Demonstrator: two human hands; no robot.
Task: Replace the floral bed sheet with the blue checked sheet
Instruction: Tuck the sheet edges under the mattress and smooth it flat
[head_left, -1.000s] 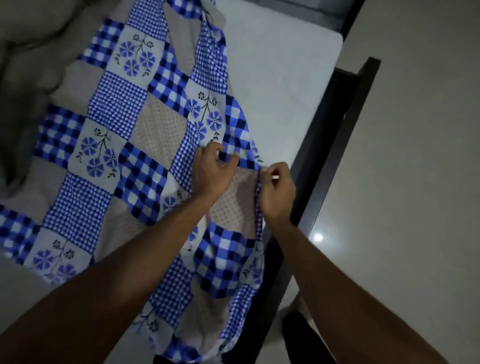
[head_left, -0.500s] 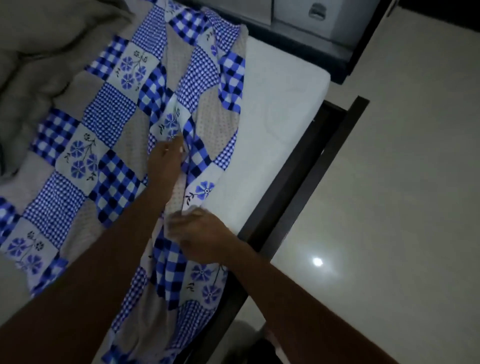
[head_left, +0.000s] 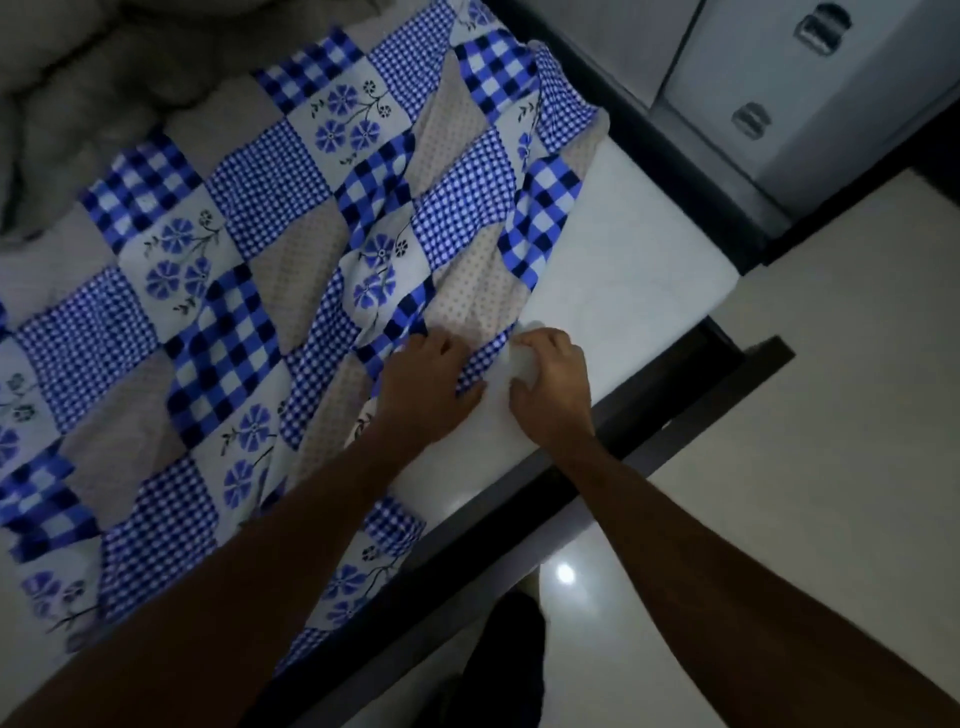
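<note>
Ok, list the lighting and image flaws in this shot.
Head view: dim, bluish room light overall; one small bright glare spot on the glossy pale floor; mild wide-angle bending along the dark bed frame; slight softness everywhere, the crumpled grey blanket darkest; blue checked patchwork sheet pattern is legible.

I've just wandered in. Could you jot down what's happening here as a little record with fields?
Sheet: blue checked sheet covers most of the mattress
Hands: left hand grips the sheet near its edge; right hand grips a pale fold at that edge
Uncovered: mattress corner, right of the sheet
Frame: dark bed frame along the mattress side
Also there: grey blanket top left; cabinet beyond the bed
</note>
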